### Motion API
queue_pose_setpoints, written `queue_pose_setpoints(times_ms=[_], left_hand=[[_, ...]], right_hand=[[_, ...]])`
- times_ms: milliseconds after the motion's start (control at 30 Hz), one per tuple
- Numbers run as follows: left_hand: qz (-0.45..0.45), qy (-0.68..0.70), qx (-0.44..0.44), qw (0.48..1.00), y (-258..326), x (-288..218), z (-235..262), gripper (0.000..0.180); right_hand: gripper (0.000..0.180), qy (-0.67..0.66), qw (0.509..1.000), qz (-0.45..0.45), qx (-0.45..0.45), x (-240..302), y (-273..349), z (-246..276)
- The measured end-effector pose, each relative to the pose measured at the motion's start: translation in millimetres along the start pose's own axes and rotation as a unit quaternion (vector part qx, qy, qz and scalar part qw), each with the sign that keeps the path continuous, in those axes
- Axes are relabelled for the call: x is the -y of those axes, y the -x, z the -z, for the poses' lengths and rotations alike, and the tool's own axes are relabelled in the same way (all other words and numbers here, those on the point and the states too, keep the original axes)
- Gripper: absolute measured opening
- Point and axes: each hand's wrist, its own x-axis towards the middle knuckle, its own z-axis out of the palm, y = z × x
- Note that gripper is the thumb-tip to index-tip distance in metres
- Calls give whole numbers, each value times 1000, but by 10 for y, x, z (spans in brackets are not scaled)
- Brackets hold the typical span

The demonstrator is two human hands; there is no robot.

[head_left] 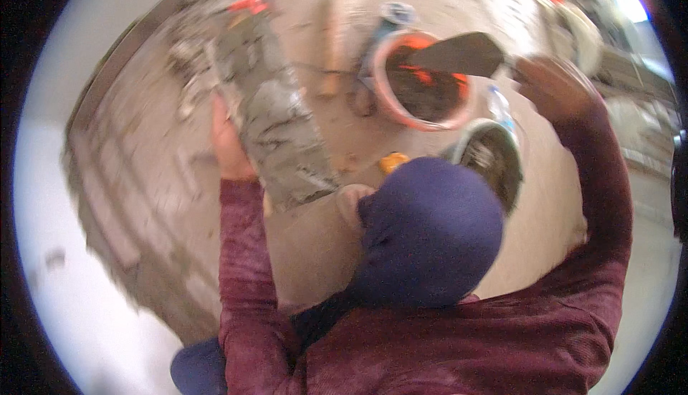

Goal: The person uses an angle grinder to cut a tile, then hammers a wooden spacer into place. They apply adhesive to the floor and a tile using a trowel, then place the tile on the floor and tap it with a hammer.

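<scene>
My left hand point(231, 141) grips the left edge of a long narrow tile-like slab point(276, 119), its upper face spread with wet grey mortar. The slab lies lengthwise away from me, slightly tilted in view. In my right hand point(555, 85), at the upper right, the handle of a flat trowel point(462, 54) is held. Its broad grey blade points left over the rim of an orange bucket point(385, 94), apart from the slab. Dark grey mortar fills part of that bucket. Motion blur smears the fingers of my right hand.
A second bucket point(517, 153) with grey contents stands nearer, beside a clear plastic bottle point(500, 107). My blue-trousered knee point(433, 230) rises in the middle. A small yellow object point(393, 161), a wooden strip point(331, 40) and a red-orange tool point(249, 1) lie on the floor. A wall point(54, 180) bounds the left.
</scene>
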Motion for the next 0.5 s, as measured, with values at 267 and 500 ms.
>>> queue_pose_setpoints(times_ms=[267, 500], left_hand=[[183, 178, 124, 959, -645, 1128, 108, 61], [226, 123, 59, 964, -697, 1305, 37, 63]], right_hand=[[19, 43, 933, 23, 355, -83, -1216, -987], [28, 26, 897, 30, 439, -220, -1529, -1717]])
